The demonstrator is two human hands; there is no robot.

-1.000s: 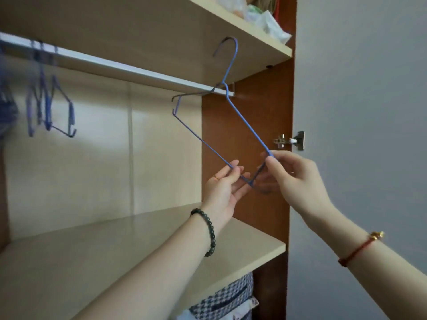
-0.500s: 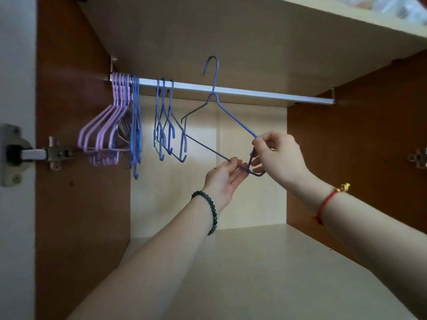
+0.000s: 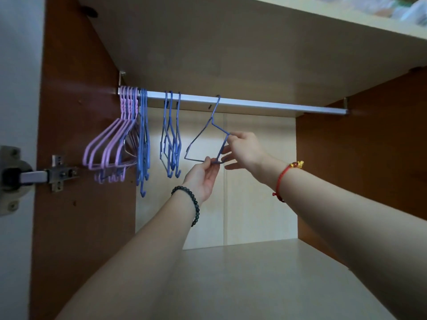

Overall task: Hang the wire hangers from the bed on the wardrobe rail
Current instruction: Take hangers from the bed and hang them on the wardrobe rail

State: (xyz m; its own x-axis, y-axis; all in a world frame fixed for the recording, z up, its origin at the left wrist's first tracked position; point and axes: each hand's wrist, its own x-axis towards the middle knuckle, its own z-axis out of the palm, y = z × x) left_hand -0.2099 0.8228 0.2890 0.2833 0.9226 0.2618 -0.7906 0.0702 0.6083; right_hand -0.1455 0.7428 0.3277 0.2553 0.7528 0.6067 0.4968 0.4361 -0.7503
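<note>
blue hanger (image 3: pixel 209 135) hook now over rail (image 3: pixel 254 105), both hands holding

Both arms reach up toward the rail (image 3: pixel 254 105). The left hand (image 3: pixel 203 179) pinches with fingertips, palm up; the right hand (image 3: pixel 245 147), just above it, seems loosely pinching, other fingers spread.

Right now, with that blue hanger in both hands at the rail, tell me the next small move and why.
Probably let go with both hands. The blue hanger's hook already sits over the rail, to the right of the other blue hangers, so it looks hung. The left hand pinches its bottom wire and the right hand its near corner; releasing gently should leave it hanging free.
</note>
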